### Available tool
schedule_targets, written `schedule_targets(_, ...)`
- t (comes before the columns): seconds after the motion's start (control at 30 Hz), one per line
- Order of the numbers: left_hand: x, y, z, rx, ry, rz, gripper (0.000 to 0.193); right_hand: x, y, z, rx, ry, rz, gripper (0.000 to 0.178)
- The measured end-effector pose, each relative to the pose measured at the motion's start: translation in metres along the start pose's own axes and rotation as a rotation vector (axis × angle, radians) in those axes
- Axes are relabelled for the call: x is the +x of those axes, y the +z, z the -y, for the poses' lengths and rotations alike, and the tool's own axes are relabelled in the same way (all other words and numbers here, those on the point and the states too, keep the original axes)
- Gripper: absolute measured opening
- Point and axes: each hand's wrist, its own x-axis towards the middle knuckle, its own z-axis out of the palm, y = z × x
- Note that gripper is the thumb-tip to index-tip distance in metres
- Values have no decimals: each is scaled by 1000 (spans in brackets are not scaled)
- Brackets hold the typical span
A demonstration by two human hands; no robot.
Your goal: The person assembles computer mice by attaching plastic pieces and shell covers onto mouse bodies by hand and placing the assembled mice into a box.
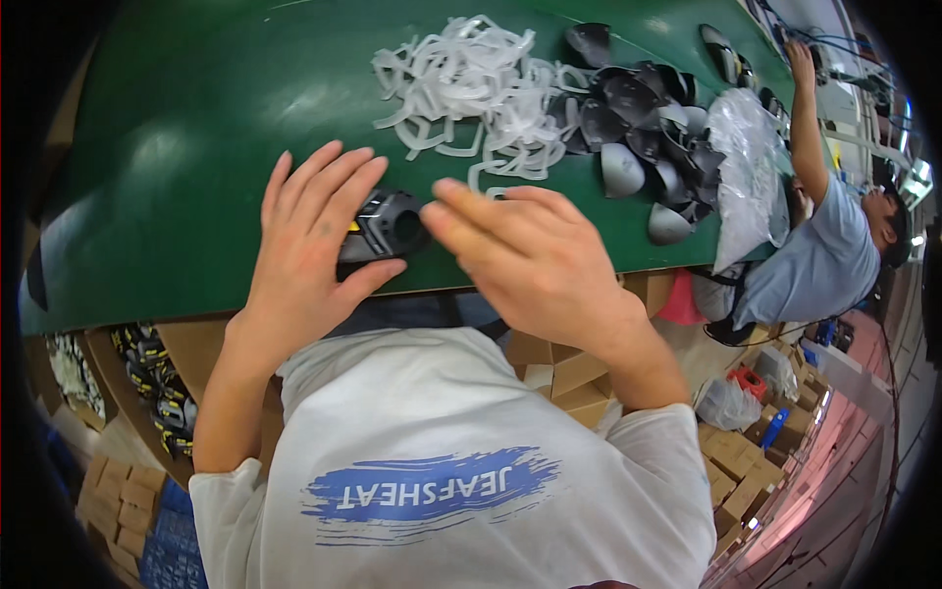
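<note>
A dark grey and black plastic housing with a yellow accent and a round opening lies on the green table near its front edge. My left hand grips it from the left, thumb along the near side and fingers spread over the far side. Close by the opening is my right hand, slightly blurred, its fingers pressed together and pointing at the housing. The right thumb is hidden, and whatever those fingers may hold cannot be made out.
Beyond my hands is a heap of translucent white plastic frames. Dark curved shells lie to its right, beside a clear plastic bag. Another person works at the far right. Cardboard boxes, one with yellow-black parts, stand below the table.
</note>
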Motion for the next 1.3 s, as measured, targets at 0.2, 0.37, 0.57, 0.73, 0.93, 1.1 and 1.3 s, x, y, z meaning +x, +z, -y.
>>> schedule_targets(0.2,2,5,4,-3,-1,-111,83,-103,-36,-41,-192,851,-459,27)
schedule_targets(0.37,10,6,5,31,23,-113,79,-138,-22,-55,-347,992,-376,63)
schedule_targets(0.57,7,1,7,7,33,-61,78,-152,-18,-53,-236,955,-396,53)
schedule_targets(0.73,10,2,7,-20,40,-49,78,-171,-12,-42,592,1087,-692,39)
schedule_targets(0.93,6,-1,9,-7,44,-43,78,-144,-8,-41,554,869,-349,40)
schedule_targets(1.1,7,-3,9,9,56,-37,77,-107,-17,-31,287,811,-461,39)
schedule_targets(1.3,9,3,8,9,71,-58,77,-107,-15,-16,-33,870,-270,44)
